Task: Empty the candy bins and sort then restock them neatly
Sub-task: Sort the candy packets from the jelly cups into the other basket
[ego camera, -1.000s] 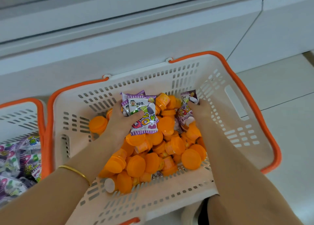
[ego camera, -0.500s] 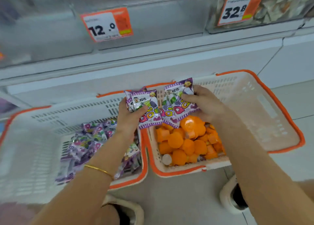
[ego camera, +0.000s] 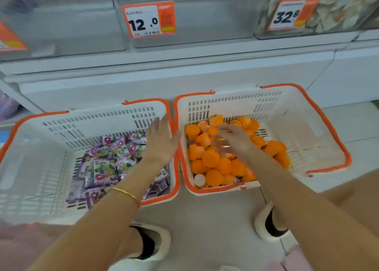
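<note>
Over two baskets (ego camera: 291,86), spread hands (ego camera: 162,143).

Purple-and-white candy packets (ego camera: 106,168) lie in a loose heap in the left orange-rimmed white basket (ego camera: 30,160), crowded toward its right wall and near edge. Orange lidded cups (ego camera: 213,162) lie tumbled at all angles in the right basket (ego camera: 307,131), filling its left half. The baskets stand side by side.

The orange price tag (ego camera: 149,19) on the middle clear bin (ego camera: 205,14) is showing 12.0; the tag (ego camera: 291,10) on the right bin (ego camera: 338,8) is reading 32.8; the fine print and the packets (ego camera: 106,164) are coming out too blurry.
</note>
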Demonstrator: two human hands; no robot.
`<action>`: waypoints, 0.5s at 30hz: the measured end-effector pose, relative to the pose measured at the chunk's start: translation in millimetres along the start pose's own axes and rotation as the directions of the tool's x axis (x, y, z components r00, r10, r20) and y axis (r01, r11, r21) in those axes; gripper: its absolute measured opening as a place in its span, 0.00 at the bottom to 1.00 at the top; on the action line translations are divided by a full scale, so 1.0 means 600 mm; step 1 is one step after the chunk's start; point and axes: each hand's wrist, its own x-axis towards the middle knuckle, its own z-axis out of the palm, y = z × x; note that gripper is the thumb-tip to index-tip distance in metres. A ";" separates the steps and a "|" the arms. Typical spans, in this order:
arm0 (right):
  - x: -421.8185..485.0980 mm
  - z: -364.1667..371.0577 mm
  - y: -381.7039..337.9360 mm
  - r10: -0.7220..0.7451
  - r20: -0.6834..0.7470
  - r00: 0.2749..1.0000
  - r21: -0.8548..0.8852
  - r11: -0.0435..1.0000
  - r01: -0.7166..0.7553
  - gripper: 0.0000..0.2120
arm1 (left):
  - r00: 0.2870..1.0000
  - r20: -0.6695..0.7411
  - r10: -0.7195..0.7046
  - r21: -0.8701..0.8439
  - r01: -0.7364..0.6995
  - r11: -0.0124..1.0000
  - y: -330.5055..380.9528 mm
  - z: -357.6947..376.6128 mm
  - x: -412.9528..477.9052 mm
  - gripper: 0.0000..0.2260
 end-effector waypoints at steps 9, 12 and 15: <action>0.119 -0.265 0.095 0.121 -0.599 0.791 0.011 0.990 -0.143 0.15 | 0.884 0.208 0.418 0.289 -0.464 0.837 0.089 0.176 0.088 0.24; 0.165 -0.298 0.117 -0.046 -0.506 0.862 -0.359 0.919 -0.161 0.14 | 0.846 0.339 0.411 0.298 -0.511 0.806 0.099 0.230 0.116 0.25; 0.215 -0.299 0.127 -0.121 -0.206 0.971 -0.665 0.746 -0.048 0.17 | 0.792 0.471 0.388 0.299 -0.557 0.775 0.105 0.284 0.135 0.26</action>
